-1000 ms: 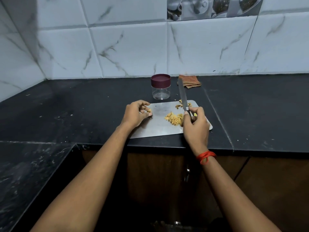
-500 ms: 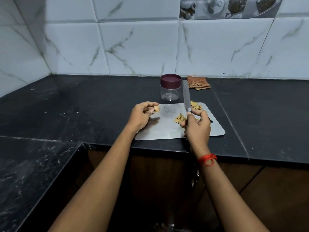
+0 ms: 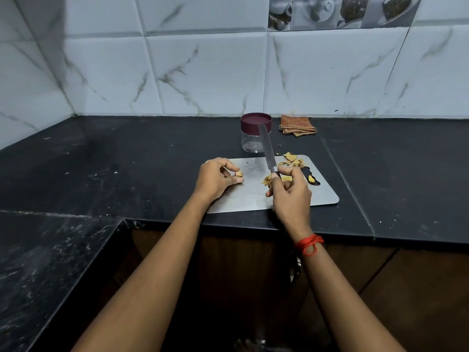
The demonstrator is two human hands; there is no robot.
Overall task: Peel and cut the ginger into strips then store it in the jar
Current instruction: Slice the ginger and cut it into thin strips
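A steel cutting board (image 3: 248, 196) lies on the black counter. My left hand (image 3: 215, 179) pinches a small ginger piece (image 3: 238, 174) at the board's left end. My right hand (image 3: 291, 194) grips a knife (image 3: 266, 148) by the handle, blade pointing away toward the jar. A small heap of ginger strips (image 3: 267, 179) lies just left of my right hand, partly hidden by it. Peels (image 3: 291, 160) sit at the board's far right corner. A clear jar with a maroon lid (image 3: 255, 133) stands closed behind the board.
A folded checked cloth (image 3: 297, 125) lies against the tiled wall to the right of the jar. The black counter (image 3: 127, 161) runs left into a corner and right past a seam. Its front edge is just below the board.
My left hand has settled lower onto the board with its ginger piece. The knife blade has tilted a little to the left, and the view has shifted slightly.
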